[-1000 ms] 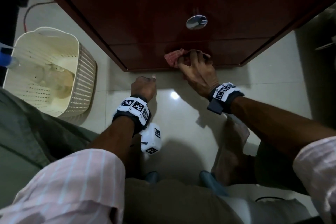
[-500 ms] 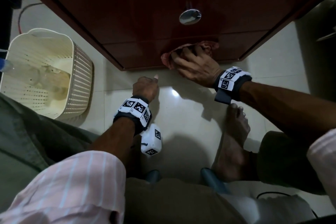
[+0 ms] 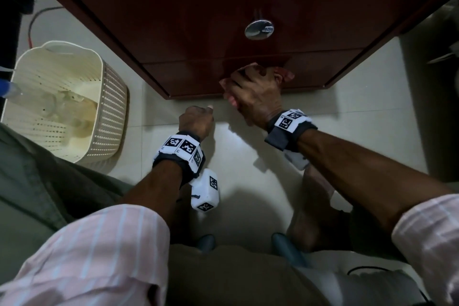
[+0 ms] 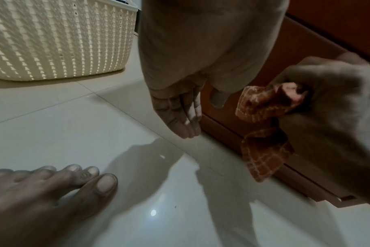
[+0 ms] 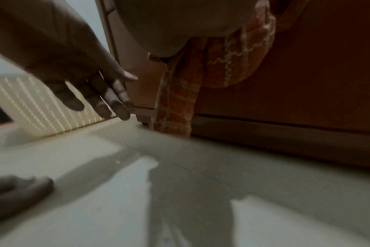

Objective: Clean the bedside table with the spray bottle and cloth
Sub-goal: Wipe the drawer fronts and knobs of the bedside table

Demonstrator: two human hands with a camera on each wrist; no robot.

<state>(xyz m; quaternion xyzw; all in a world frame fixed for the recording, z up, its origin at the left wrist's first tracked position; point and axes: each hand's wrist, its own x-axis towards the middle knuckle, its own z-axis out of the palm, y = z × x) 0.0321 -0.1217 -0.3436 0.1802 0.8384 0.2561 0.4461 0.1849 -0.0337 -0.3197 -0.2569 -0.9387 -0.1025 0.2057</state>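
The bedside table (image 3: 223,7) is dark red-brown wood with a round silver knob (image 3: 259,29). My right hand (image 3: 253,92) grips a bunched orange checked cloth (image 3: 285,73) and presses it against the table's lower front panel. In the left wrist view the cloth (image 4: 264,103) hangs from that hand (image 4: 327,100) in front of the panel (image 4: 306,50). My left hand (image 3: 197,120) hangs just left of it over the floor, holding nothing, its fingers (image 4: 180,113) relaxed and pointing down. A translucent bottle-like shape (image 3: 62,104) lies in the basket; I cannot tell whether it is the spray bottle.
A cream perforated plastic basket (image 3: 109,112) stands on the pale tiled floor left of the table. My bare foot (image 3: 315,206) rests on the tiles below the right arm. A dark object fills the far right edge.
My right hand has rubbed the cloth along the lower front panel, turning sideways and then back upright. The left hand has stayed hanging in place.
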